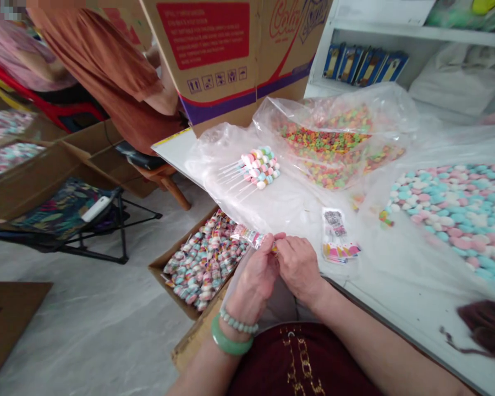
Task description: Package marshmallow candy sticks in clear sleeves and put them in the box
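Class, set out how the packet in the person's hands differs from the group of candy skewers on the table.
The packet is held up by the left hand and right hand; the skewers lie on clear plastic.
The packet has printed film; the skewers look unwrapped, sticks showing.
Both show pastel colours.

Green bangle [231,339], pale beaded bracelet [238,323]

"How is the floor [103,313] recorded?"
"Grey, faintly veined and softly lit."
"And the furniture?"
"A white table [404,308] is noted, with white shelving [375,30] seen beyond. A folding seat [61,212] in patterned fabric and a wooden stool [177,190] are observed leftward."
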A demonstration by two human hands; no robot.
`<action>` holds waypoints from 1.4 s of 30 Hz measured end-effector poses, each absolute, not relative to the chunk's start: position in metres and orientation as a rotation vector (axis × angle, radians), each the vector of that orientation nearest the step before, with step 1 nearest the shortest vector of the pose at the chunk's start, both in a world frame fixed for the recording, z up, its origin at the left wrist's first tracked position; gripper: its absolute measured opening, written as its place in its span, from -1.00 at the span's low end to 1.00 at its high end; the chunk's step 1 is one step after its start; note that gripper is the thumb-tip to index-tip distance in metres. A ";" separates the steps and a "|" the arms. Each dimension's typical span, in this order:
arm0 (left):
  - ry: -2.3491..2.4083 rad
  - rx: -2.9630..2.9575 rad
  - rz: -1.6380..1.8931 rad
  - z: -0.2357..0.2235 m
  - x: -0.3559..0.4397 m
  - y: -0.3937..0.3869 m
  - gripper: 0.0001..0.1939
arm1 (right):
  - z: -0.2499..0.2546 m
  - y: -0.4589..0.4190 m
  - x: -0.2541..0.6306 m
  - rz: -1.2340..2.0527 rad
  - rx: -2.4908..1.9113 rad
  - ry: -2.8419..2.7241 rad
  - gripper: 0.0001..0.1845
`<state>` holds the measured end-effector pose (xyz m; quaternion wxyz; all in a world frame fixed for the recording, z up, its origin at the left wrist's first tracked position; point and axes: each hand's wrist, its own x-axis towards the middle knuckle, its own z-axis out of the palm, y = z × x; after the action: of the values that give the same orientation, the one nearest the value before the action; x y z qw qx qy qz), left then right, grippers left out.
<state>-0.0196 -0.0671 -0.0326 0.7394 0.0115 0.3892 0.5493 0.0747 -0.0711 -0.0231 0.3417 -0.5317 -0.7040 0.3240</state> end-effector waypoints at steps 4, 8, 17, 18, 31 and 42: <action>0.812 0.398 1.136 -0.026 -0.038 -0.071 -0.61 | -0.027 -0.056 0.079 1.730 -1.238 -1.305 -0.78; 0.931 0.797 1.041 -0.023 -0.060 -0.069 -0.74 | -0.021 -0.055 0.085 2.087 -1.167 -0.917 -0.80; 0.899 0.738 0.814 -0.024 -0.042 -0.074 -0.63 | 0.004 -0.035 0.066 1.539 -1.251 -0.962 -0.71; 0.979 0.725 0.846 -0.027 -0.041 -0.073 -0.64 | 0.002 -0.031 0.065 1.511 -1.269 -0.938 -0.73; 1.315 0.427 1.171 -0.030 -0.059 -0.067 -0.68 | -0.035 0.044 0.137 0.128 -2.039 -2.212 -0.69; 1.194 0.417 1.149 -0.026 -0.056 -0.070 -0.68 | -0.045 0.050 0.136 0.278 -1.994 -1.966 -0.74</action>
<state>-0.0559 -0.0699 -0.0257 0.6567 0.1842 0.5272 0.5069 0.1359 0.0503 -0.0453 0.1629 -0.6991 -0.6893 0.0976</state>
